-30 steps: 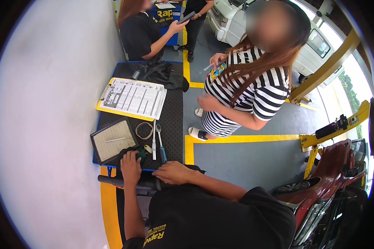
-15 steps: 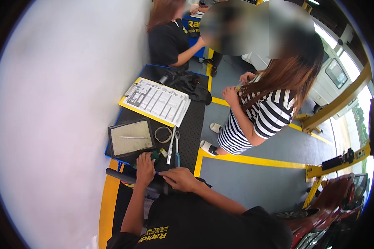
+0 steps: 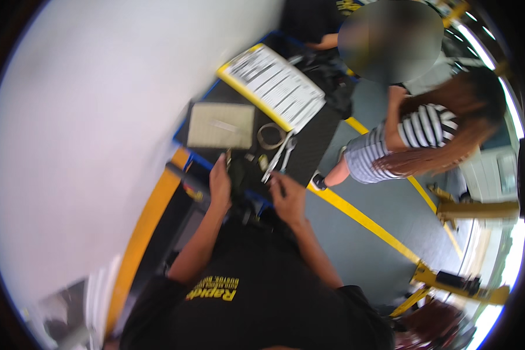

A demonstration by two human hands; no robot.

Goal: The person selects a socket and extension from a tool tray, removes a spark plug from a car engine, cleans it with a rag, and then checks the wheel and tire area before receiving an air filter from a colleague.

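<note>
My left hand (image 3: 220, 184) is closed at the near edge of the black-matted trolley (image 3: 309, 154), against a dark cloth (image 3: 237, 174) and a small object too blurred to name. My right hand (image 3: 289, 201) has curled fingers by the near end of a silver extension bar (image 3: 274, 163); what they hold is unclear. A ratchet (image 3: 289, 151) lies beside the bar, with a small yellowish item (image 3: 263, 161) and a metal ring (image 3: 270, 136) to its left. Farther left is a pleated filter (image 3: 220, 119) with a slim pale object on it. Above lies a yellow clipboard with printed sheets (image 3: 277, 87).
A person in stripes (image 3: 426, 125) stands right of the trolley; a dark-clothed person (image 3: 303, 17) is beyond it, near a dark bag (image 3: 335, 87). A white wall (image 3: 99, 128) borders the left. Yellow lifts (image 3: 472, 207) and a red car (image 3: 426, 326) are at the right.
The view has swung and tilted, with the trolley higher in frame. My right hand has moved from resting along the trolley edge to curled fingers near the tools. The striped person appears farther right.
</note>
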